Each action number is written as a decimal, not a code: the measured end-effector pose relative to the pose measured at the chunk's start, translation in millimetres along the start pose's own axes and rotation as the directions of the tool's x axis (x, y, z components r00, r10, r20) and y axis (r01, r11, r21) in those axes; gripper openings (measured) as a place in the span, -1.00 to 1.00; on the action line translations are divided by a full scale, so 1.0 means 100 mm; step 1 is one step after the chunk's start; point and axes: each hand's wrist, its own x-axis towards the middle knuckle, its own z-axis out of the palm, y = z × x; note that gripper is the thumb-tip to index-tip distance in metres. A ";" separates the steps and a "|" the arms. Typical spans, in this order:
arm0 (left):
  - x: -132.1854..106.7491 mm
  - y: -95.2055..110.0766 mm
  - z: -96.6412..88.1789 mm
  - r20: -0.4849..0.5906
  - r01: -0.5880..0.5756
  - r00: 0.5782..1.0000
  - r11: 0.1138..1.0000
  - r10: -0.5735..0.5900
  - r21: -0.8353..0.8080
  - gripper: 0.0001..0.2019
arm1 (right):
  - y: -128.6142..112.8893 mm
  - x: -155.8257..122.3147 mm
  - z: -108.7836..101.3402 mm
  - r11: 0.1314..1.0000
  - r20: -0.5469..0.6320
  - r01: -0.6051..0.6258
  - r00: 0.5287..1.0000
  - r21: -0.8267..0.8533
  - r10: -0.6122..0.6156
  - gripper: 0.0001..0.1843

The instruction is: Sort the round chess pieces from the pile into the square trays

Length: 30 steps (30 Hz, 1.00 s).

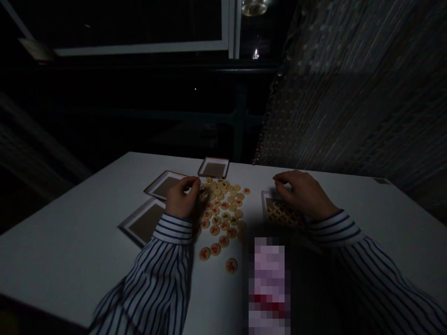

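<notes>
Round wooden xiangqi pieces (225, 205), some with red or black characters and others plain side up, lie spread over the middle of the table. My left hand (182, 197) is at the left edge of the spread, its fingers curled together; whatever they hold is hidden. On the right, my right hand (303, 191) hovers over an open shallow box (264, 201) with several black-marked pieces (279, 213) inside. Its thumb and fingers are bent in a pinch, and I cannot make out anything between them. One red-marked piece (231, 265) lies apart at the near side.
Shallow trays stand beyond and left of the pieces: a back tray (213, 167), a left tray (164, 185) and a nearer one (145, 223). They rest on a white table (70, 223). A beaded curtain (331, 102) hangs behind at right. The light is dim.
</notes>
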 end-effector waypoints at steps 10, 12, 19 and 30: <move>-0.03 -0.08 0.04 0.164 -0.121 0.983 0.960 0.081 0.253 -0.68 | -0.24 0.34 0.04 0.999 0.032 0.013 0.999 0.047 -0.014 -0.73; -0.05 -0.10 0.07 0.218 -0.199 0.966 0.939 0.140 0.282 -0.68 | -0.34 0.47 0.08 0.997 0.068 0.032 0.997 0.068 -0.037 -0.73; -0.06 -0.11 0.09 0.225 -0.186 0.969 0.906 0.104 0.380 -0.69 | -0.76 0.74 0.40 0.991 0.215 0.078 0.972 0.104 -0.099 -0.74; -0.06 -0.10 0.10 0.239 -0.201 0.964 0.913 0.120 0.355 -0.70 | -1.03 0.70 0.78 0.963 0.273 0.229 0.926 0.145 -0.261 -0.81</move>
